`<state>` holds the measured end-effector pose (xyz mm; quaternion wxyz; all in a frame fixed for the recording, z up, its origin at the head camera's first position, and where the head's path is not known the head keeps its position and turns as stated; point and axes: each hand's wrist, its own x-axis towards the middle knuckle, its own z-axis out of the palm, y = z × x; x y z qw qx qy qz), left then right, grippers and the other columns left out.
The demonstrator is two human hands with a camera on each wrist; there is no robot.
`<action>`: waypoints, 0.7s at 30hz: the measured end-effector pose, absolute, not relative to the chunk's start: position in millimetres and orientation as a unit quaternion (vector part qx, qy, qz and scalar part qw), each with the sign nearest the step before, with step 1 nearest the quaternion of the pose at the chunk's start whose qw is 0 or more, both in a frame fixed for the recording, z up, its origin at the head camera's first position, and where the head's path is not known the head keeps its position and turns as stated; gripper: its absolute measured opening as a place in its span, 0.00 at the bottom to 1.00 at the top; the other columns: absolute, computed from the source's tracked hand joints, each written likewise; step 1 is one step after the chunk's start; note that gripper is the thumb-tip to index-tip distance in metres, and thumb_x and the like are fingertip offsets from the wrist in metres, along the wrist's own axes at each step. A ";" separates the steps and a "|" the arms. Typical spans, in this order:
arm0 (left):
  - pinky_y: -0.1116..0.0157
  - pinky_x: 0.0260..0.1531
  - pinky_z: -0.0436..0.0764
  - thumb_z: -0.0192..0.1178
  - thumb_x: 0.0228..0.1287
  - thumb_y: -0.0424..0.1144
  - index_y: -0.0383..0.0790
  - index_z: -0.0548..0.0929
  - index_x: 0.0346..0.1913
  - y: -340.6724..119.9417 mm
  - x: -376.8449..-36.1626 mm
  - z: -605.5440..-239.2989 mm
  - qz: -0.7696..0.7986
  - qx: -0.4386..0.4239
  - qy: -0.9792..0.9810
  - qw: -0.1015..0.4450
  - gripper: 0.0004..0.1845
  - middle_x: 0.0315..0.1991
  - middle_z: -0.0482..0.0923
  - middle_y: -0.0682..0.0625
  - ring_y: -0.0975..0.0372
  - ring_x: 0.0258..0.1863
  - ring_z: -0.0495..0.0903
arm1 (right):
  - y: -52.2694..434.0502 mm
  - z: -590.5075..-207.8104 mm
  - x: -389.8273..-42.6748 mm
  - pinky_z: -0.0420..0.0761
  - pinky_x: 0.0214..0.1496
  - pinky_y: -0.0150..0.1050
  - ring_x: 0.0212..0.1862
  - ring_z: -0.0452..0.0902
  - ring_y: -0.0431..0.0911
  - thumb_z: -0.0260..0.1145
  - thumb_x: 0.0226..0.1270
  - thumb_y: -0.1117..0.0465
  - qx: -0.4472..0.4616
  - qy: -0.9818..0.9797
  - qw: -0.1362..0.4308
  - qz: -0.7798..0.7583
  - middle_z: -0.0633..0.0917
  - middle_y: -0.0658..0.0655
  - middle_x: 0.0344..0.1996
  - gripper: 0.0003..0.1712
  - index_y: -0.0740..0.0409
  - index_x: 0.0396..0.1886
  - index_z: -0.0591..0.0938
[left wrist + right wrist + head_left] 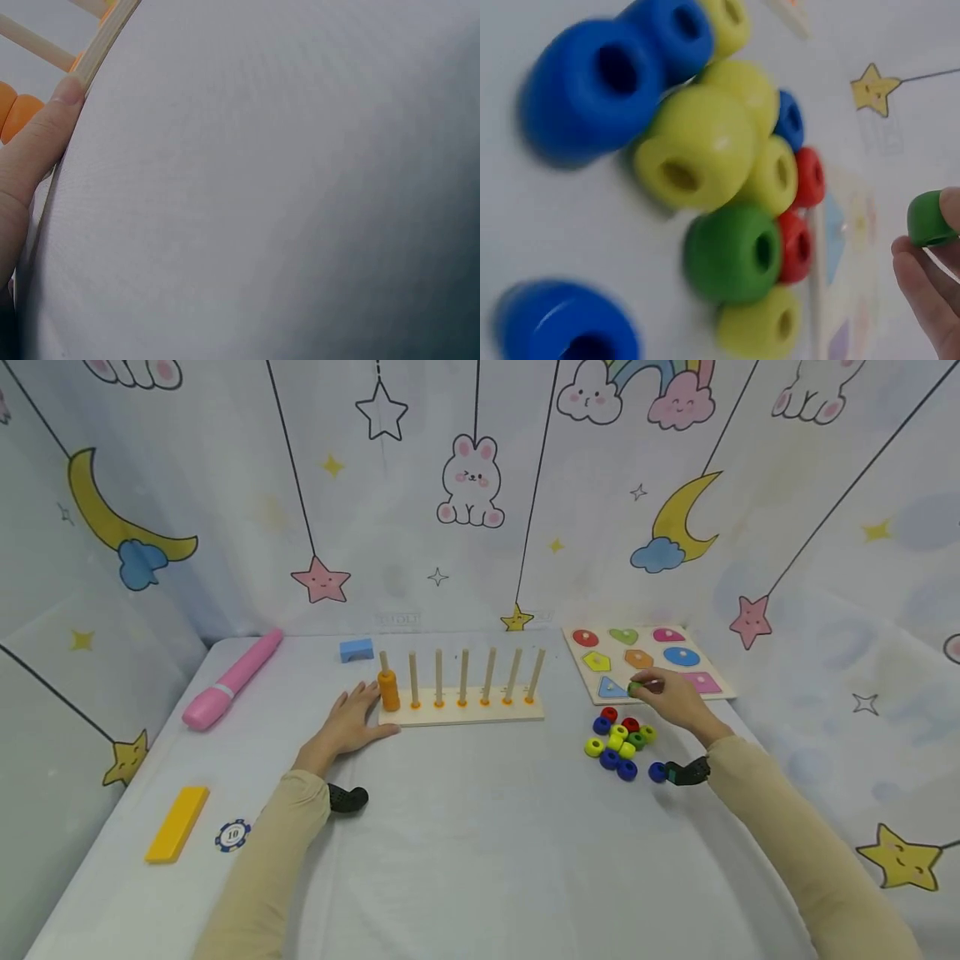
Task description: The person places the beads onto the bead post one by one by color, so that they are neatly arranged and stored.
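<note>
My left hand [347, 725] is at the left end of a wooden peg board [465, 715], fingers extended beside it. Its thumb [45, 135] touches the board's edge. Orange beads [388, 691] are stacked on the leftmost peg; the other upright pegs carry no tall stack. Above the shape puzzle, my right hand [670, 697] pinches a green bead [928, 219] between thumb and fingers. Below that hand lies a cluster of loose blue, yellow, red and green beads [617, 740]. A blue bead [657, 772] lies a little apart, near the right wrist.
A wooden shape puzzle [585, 653] lies at the back right. Behind the peg board is a blue block [356, 650]. At the left are a pink stick [232, 681], a yellow block [177, 824] and a poker chip [232, 835], close to the left sleeve.
</note>
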<state>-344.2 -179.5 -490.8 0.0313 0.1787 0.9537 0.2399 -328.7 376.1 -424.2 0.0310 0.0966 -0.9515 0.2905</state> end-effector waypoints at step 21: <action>0.47 0.69 0.35 0.61 0.57 0.61 0.34 0.53 0.73 -179.0 -341.5 -489.4 0.237 0.177 0.955 0.028 0.50 0.73 0.48 0.38 0.46 0.72 0.40 | 227.5 -343.6 -377.3 0.80 0.51 0.46 0.49 0.78 0.54 0.58 0.70 0.62 0.239 -0.908 0.130 0.317 0.77 0.61 0.48 0.15 0.62 0.53 0.80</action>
